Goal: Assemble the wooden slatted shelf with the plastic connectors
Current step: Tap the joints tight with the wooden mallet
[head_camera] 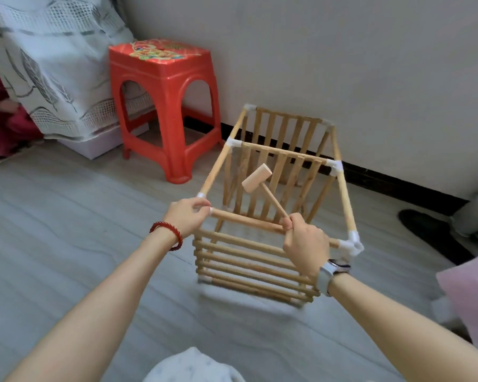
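Reaching forward with both arms, a person steadies a wooden slatted shelf frame (262, 216) standing on the grey floor (80, 216) near a red stool (164, 106). Left hand (186, 220), red bracelet at the wrist, pinches the near top rod (246, 220) beside a white connector (202, 194). Right hand (305, 244), fingers curled, grips that rod together with a small wooden mallet (262, 186) angled up and away
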Demonstrator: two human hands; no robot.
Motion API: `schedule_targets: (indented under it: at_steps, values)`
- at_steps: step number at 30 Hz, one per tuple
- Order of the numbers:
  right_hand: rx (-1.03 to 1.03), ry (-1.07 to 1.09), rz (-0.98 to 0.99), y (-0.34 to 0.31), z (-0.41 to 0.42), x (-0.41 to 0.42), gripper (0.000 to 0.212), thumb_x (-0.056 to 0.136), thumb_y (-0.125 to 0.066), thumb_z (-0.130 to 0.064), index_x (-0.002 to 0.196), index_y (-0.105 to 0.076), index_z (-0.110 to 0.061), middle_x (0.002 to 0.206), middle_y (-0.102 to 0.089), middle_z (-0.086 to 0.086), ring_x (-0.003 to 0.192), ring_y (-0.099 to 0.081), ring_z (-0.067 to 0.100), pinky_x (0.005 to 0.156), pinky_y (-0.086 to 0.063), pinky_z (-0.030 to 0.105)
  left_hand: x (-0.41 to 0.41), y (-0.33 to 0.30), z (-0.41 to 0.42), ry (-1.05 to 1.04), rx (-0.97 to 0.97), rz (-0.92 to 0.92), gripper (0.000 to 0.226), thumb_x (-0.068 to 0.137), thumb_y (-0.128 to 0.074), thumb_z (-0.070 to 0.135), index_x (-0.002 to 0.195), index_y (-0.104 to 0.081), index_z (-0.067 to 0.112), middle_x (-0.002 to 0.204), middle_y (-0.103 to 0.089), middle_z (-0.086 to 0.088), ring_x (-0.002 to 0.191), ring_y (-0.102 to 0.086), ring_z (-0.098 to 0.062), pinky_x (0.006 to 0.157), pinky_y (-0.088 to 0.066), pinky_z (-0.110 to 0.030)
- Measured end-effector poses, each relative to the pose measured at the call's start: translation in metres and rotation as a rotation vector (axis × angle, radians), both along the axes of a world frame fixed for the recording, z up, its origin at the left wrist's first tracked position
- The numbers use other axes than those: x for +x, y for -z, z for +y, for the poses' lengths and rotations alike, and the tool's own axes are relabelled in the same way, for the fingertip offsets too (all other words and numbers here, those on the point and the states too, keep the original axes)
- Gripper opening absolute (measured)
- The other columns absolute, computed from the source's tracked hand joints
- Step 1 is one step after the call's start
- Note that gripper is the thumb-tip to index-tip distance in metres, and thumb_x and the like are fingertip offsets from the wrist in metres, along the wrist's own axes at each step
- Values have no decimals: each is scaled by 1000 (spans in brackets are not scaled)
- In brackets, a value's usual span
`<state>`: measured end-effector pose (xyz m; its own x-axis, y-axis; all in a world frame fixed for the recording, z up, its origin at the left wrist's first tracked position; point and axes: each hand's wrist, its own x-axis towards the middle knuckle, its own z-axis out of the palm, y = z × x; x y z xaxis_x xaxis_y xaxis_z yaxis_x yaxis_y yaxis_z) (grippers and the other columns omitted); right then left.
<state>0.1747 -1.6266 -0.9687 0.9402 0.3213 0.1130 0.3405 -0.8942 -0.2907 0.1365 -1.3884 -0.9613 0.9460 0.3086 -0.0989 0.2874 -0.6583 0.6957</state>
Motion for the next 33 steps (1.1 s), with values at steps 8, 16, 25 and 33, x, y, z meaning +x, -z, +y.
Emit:
schedule_targets:
  at_steps: [8,16,25,33]
  values:
    - [155,272,198,-18,-112,23,28,102,-24,-31,102,-44,-11,85,-61,11,76,-60,31,72,-51,47,-1,-17,-106,664,356,290,49,96,-41,13,141,-37,29,124,-58,-7,102,-60,-25,89,-51,-38]
    - [624,80,-321,-64,-153,-42,6,99,-42,-12,95,-47,-11,58,-43,-9,45,-47,3,42,-35,14,14,-3,-166,622,446,140,56,97,-42,18,148,-21,24,134,-48,-8,110,-52,-24,90,-46,-34]
    - [459,139,-235,-104,-160,-92,15,100,-41,-18,90,-51,-13,64,-48,-4,60,-51,6,56,-40,23,2,1,-156,548,761,125,81,88,-40,0,150,2,33,158,13,5,145,11,-24,106,-37,-42]
    - [121,218,188,-29,-147,-149,25,101,-33,-27,90,-50,-14,78,-56,4,74,-55,20,66,-43,32,-5,10,-161,514,692,128,83,88,-39,-1,149,7,32,157,16,5,145,12,-24,107,-31,-47]
